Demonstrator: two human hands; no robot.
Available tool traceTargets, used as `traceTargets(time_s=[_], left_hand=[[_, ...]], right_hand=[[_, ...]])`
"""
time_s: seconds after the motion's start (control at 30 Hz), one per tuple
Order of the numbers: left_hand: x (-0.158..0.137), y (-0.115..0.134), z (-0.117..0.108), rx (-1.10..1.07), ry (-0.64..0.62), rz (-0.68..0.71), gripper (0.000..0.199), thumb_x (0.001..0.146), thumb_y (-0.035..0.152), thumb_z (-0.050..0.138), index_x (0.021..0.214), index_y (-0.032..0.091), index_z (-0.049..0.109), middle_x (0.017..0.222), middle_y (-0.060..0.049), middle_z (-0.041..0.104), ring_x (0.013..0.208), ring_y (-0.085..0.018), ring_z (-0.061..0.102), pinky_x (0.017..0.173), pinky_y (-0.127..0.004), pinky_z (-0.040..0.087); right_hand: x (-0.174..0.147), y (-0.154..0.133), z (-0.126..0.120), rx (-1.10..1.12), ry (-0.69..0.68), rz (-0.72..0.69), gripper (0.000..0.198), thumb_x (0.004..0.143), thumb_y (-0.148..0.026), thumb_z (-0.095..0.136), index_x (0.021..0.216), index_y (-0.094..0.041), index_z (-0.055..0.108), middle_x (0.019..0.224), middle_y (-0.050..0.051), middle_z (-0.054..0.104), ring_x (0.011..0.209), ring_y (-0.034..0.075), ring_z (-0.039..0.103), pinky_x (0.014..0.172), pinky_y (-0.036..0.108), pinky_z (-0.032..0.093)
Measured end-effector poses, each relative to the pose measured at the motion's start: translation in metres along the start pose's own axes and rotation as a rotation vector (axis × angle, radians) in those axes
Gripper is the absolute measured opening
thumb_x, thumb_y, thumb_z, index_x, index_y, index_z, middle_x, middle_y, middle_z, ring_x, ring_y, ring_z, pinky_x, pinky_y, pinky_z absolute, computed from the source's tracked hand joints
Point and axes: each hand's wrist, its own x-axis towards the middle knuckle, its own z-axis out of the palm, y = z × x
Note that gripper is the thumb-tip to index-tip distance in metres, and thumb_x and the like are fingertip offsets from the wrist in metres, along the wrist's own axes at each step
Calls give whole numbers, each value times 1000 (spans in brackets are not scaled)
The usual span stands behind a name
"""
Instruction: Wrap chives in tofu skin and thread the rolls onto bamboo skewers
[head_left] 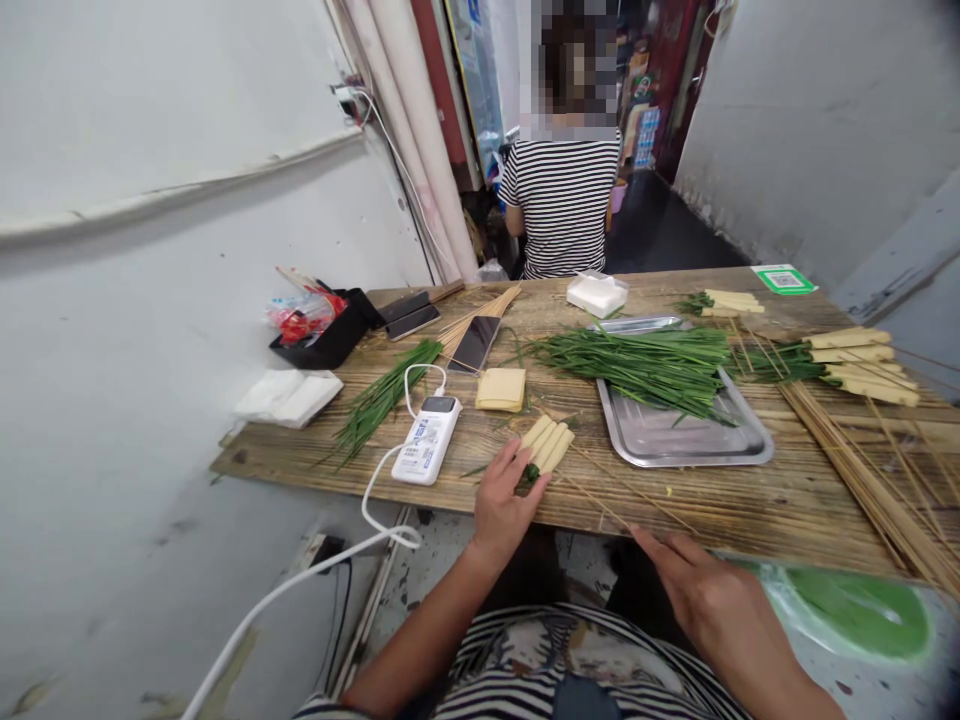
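Note:
Several pale yellow tofu-skin rolls (551, 440) with green chives inside lie side by side at the table's front edge. My left hand (504, 500) is closed about their near end, fingers and thumb pressing on both sides. Low at the right, my right hand (705, 590) pinches the near end of a thin bamboo skewer (598, 499), which points toward the rolls. A second skewer (645, 492) runs beside it; whether that one is in the rolls I cannot tell. Behind the rolls sits a stack of square tofu-skin sheets (501, 388).
Chives (637, 362) lie across a metal tray (679, 448). Finished skewered rolls (859, 355) and loose bamboo skewers (855, 470) are at right. At left are a white power bank (426, 440) with a cable, a phone (475, 344) and a black box (330, 340). A person (564, 205) sits beyond the table.

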Motion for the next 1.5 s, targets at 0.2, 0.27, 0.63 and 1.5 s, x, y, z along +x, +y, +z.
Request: traceTargets(time_s=[0.2,0.27,0.63,1.5], left_hand=[[6,-6,-15,98,-12,-4,15,86,22,59,96,21,70,101,-7,67,98,-21,59,90,-41,45],[9,-6,-18,151,-26,-19,13,84,25,62,92,22,72,91,-5,66,88,-19,58,82,-37,44],[12,-1,-14,276,-65,61,15,87,21,57,92,21,71,86,-5,66,83,-19,54,74,-34,37],[4,4,0,60,-17,101,13,82,23,64,92,16,69,110,-12,68,110,-24,61,97,-42,52]], right_hand=[[0,1,1,15,22,1,40,91,-14,32,118,-18,62,79,3,67,53,11,62,49,21,49],[-1,1,1,28,25,12,40,91,-16,33,118,-19,62,80,4,67,55,12,62,50,21,50],[-2,3,7,77,28,50,39,91,-17,35,120,-22,61,86,4,69,62,12,65,58,21,53],[3,19,11,28,5,-28,40,90,-14,34,119,-19,61,87,6,70,60,12,64,56,22,53]])
